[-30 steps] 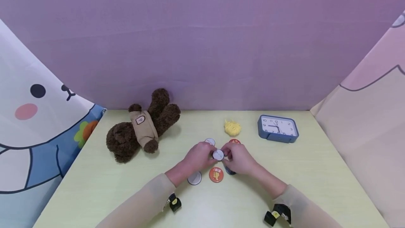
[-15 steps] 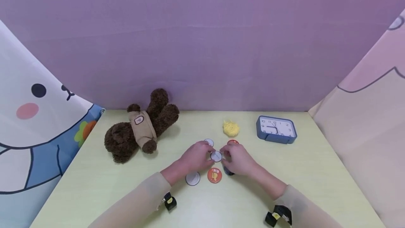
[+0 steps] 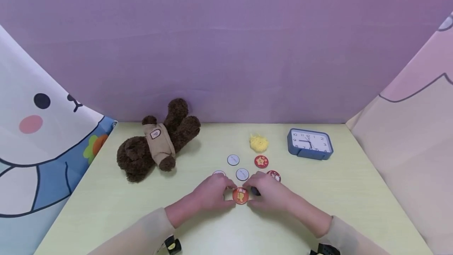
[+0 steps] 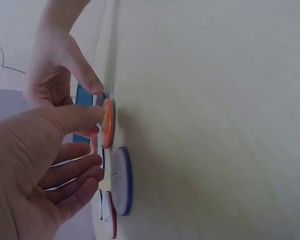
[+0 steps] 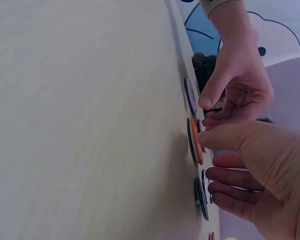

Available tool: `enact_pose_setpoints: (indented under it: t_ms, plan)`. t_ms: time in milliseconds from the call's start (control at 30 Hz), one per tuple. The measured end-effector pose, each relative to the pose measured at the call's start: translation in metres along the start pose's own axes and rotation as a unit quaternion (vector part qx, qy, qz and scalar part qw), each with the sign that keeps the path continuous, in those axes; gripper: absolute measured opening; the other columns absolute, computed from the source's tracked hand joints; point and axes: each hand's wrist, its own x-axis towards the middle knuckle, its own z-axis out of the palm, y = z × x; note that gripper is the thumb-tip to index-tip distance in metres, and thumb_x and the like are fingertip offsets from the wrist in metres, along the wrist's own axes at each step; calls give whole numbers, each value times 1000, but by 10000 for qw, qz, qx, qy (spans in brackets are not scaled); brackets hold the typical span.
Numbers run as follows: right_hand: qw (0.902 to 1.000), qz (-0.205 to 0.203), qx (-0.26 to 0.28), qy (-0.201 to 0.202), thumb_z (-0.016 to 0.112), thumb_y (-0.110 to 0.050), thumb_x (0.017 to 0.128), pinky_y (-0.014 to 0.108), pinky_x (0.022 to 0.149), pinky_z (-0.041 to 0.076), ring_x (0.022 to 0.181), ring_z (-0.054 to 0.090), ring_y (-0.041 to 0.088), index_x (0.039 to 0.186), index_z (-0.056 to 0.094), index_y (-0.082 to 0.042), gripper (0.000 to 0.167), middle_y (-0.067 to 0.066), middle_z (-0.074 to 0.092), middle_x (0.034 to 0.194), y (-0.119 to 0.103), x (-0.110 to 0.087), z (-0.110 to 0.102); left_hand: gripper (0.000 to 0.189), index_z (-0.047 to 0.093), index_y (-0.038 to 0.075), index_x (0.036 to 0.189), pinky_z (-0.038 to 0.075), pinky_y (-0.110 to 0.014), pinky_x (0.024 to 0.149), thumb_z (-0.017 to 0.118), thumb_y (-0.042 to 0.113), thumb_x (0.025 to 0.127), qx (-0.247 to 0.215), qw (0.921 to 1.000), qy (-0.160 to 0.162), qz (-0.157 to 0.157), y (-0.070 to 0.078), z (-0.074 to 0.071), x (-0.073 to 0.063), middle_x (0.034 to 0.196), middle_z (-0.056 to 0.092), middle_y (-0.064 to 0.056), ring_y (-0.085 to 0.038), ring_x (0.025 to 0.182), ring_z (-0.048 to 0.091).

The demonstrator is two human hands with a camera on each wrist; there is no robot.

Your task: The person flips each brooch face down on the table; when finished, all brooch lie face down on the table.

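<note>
An orange round badge (image 3: pixel 240 195) with yellow print lies between my hands. My left hand (image 3: pixel 213 194) has its thumb and index fingertip right at the left side of the rim. My right hand (image 3: pixel 271 194) grips the opposite side the same way. In the left wrist view, my left thumb overlaps the orange badge (image 4: pixel 108 125), and my other fingers are loosely bent. Close beyond lies a white round badge (image 3: pixel 242 174) with a dark rim. A dark badge (image 3: pixel 255 191) is partly hidden by my right hand. Another white badge (image 4: pixel 122 181) lies below my left hand in that wrist view.
Farther back are a white badge (image 3: pixel 233 159), red badges (image 3: pixel 261 161) (image 3: pixel 274 175) and a yellow fluffy ball (image 3: pixel 259 143). A brown teddy bear (image 3: pixel 159 141) lies at the left. A blue clock (image 3: pixel 310 144) stands at the back right, before a purple cloth (image 3: pixel 226 50).
Both hands have left the central white badge, which now lies on the table, and moved nearer the wearer to the orange badge. Badges farther back that the hands covered now show.
</note>
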Motion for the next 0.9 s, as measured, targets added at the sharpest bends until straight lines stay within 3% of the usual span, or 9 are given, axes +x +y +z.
enact_pose_setpoints:
  t_ms: [167,333,500,600,767,900]
  plan:
    - [9996,-165,-224,47,87,-16,85,31,91,59,101,67,13,115,78,-9,32,-1,79,107,-3,-1,4,34,83,12,109,52,-19,80,92,27,80,237,9996,-92,-145,2,6,0,97,80,7,-1,84,56]
    - [9987,-342,-299,251,87,-17,87,29,89,60,100,68,13,112,80,-10,26,-2,80,104,-1,-1,11,27,84,12,105,53,-20,81,91,26,84,284,9996,-17,-3,2,9,3,95,81,7,-3,84,63]
    - [9989,-186,-6,438,85,-16,89,30,91,60,101,68,12,109,80,-13,21,-3,79,104,2,-2,16,22,84,11,105,53,-18,76,88,26,89,189,9996,76,204,1,9,5,92,82,4,-2,78,65]
    - [9967,-59,304,756,83,-14,90,31,90,59,100,69,12,108,81,-15,18,-5,79,103,4,-3,17,18,84,12,105,52,-16,73,86,24,92,171,9993,179,287,-1,8,6,91,82,4,-2,75,64]
    - [9871,372,595,1442,81,-13,94,32,87,61,95,72,11,108,83,-16,15,-6,80,100,3,-1,15,9,83,13,104,53,-16,71,80,16,96,142,9973,614,372,2,5,3,89,81,3,-2,73,63]
    - [9812,555,711,1707,81,-9,94,28,79,63,88,72,8,109,83,-11,15,0,81,100,1,3,12,12,81,11,108,53,-15,68,79,14,97,9,9948,983,274,5,2,2,88,79,0,-4,74,67]
